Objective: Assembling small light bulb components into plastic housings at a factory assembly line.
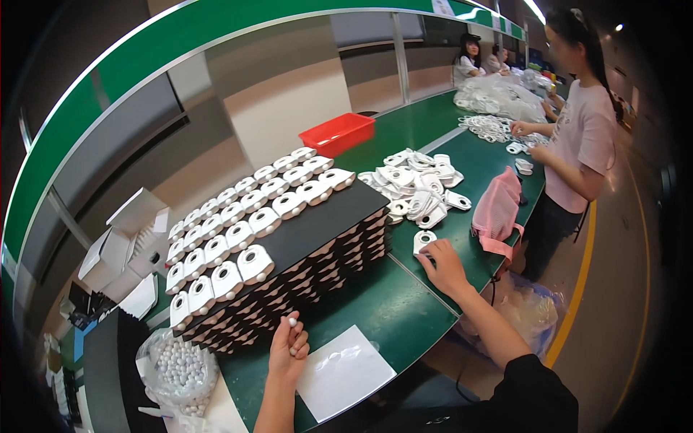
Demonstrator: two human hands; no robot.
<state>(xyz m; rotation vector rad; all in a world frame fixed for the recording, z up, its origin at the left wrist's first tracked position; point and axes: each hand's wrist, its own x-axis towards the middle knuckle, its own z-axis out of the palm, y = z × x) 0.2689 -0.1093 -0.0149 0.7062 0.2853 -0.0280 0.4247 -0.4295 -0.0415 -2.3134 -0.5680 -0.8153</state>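
Note:
My left hand (pixel 289 348) is curled closed near the front corner of the stack, with a small white ball (pixel 292 322) at its fingertips and another showing lower in the fingers. My right hand (pixel 446 268) reaches across the green table, thumb and fingers closed on the edge of a white plastic piece (pixel 424 238) with a round hole. A loose pile of the same pieces (pixel 422 184) lies just beyond it. On the tall stack of black trays (pixel 317 229), more such pieces stand in rows, with white balls at their near ends.
A clear bag of white balls (pixel 177 364) lies at the left, and a white paper sheet (pixel 345 372) beside my left hand. A red bin (pixel 338 135) stands beyond the stack. At the right is a pink bag (pixel 497 209), near a standing co-worker (pixel 583 137).

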